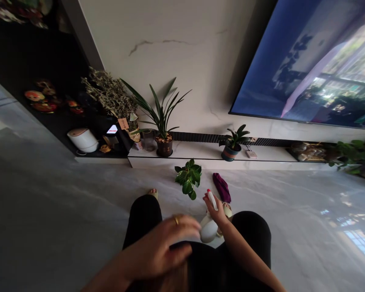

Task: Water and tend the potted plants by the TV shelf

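My right hand (pixel 218 211) is closed around the neck of a white spray bottle (pixel 209 230) with a red nozzle tip, held low between my knees. My left hand (pixel 170 241), a ring on one finger, is raised over my lap, its fingers stretched out and a little blurred. It holds nothing. Just beyond the bottle, to its left, a leafy green plant (pixel 188 177) stands on the floor; its base is hidden under the leaves. A crumpled purple cloth (pixel 222 187) lies on the floor near my right foot.
A low white ledge (pixel 197 161) runs along the wall, bearing a long-leaved potted plant (pixel 164 144), a smaller potted plant (pixel 231 149) and a bagged item (pixel 310 151). Above it hangs a large television (pixel 292 73). Dark shelves (pixel 48 121) stand at left.
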`<state>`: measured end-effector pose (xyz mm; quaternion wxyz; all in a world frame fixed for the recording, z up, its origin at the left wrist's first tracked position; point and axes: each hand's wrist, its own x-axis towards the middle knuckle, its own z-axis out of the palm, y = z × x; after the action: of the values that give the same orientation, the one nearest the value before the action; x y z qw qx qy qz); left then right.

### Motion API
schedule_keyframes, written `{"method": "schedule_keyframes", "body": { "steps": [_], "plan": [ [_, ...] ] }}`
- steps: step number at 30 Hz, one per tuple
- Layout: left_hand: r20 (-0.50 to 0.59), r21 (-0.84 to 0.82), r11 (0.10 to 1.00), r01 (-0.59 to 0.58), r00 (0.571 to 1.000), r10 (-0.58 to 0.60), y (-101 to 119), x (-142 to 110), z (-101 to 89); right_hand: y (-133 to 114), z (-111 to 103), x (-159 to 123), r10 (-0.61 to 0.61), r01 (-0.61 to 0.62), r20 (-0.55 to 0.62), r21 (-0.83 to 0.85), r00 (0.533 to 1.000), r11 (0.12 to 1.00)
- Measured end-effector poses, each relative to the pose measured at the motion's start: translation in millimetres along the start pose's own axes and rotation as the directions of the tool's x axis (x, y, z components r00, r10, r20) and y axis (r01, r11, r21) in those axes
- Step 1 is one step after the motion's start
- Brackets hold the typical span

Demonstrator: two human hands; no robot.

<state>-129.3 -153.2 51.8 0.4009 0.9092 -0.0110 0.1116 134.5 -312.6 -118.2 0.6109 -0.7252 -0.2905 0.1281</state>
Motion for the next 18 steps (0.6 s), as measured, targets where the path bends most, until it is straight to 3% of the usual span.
{"method": "schedule_keyframes", "body": {
  "steps": [1,2,4,7,9,12,18],
  "plan": [
    [-0.042,0.041,0.999,0.003,0.999,-0.001,-17.4,-0.6,0.3,2.1,1.4,-0.5,-0.014,0.014,0.001,-0.018,1.000,1.000],
    [-0.172,0.100,0.994,0.051,0.984,-0.034,-39.4,-3.4,2.9,4.6,2.5,-1.0,-0.027,0.027,-0.001,-0.035,1.000,0.999],
    [-0.392,0.226,0.964,0.140,0.919,-0.042,-91.2,-16.0,14.8,10.8,4.2,-1.8,-0.039,0.039,-0.007,-0.062,0.999,0.997],
    [-0.491,0.388,0.895,0.220,0.871,-0.001,-162.2,-45.5,43.4,23.0,5.2,-1.5,-0.025,0.024,-0.008,-0.087,1.000,0.996],
    [-0.495,0.474,0.850,0.229,0.868,0.043,-190.2,-63.1,61.2,31.8,5.0,-1.0,-0.015,0.015,-0.002,-0.107,1.000,0.994],
    [-0.452,0.551,0.803,0.226,0.890,0.060,-204.1,-75.5,75.4,43.7,5.1,-1.8,-0.016,0.019,0.024,-0.136,1.000,0.991],
    [-0.451,0.542,0.807,0.234,0.891,0.045,-203.4,-70.6,74.2,59.1,7.2,-8.0,-0.054,0.064,0.072,-0.147,0.996,0.987]
  ]
}}
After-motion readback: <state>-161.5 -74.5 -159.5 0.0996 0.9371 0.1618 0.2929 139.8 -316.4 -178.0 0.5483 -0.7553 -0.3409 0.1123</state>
